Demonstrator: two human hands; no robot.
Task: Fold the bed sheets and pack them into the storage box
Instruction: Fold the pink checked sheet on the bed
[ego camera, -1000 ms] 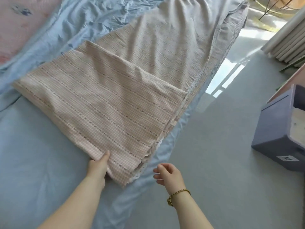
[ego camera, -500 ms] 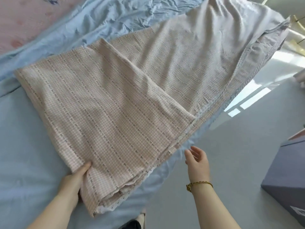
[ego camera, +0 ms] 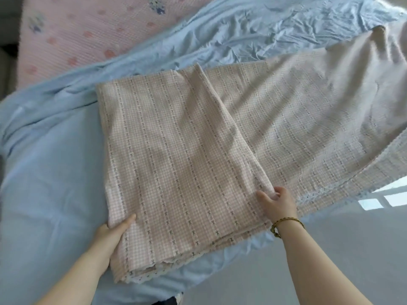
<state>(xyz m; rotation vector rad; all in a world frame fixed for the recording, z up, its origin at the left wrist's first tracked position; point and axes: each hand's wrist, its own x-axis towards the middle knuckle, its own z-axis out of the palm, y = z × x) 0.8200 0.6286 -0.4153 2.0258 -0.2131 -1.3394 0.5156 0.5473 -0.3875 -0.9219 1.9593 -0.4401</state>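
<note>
A pink checked bed sheet (ego camera: pixel 187 150) with lace trim lies partly folded on the bed, its folded part near me and a longer stretch running off to the right. My left hand (ego camera: pixel 110 236) grips the folded sheet's near left edge, thumb on top and fingers hidden under the cloth. My right hand (ego camera: pixel 278 202) pinches the right edge of the folded layer, fingers curled on the fabric. A gold bracelet sits on that wrist. The storage box is out of view.
A light blue sheet (ego camera: pixel 50 172) covers the bed under the pink one and is crumpled toward the far side. A pink quilt with flower print (ego camera: pixel 88 29) lies at the far left. Grey floor (ego camera: pixel 330 249) borders the bed at the right.
My right hand moved from the air beside the bed onto the folded layer's right edge and took hold of it. The view swung left, and the storage box left the frame.
</note>
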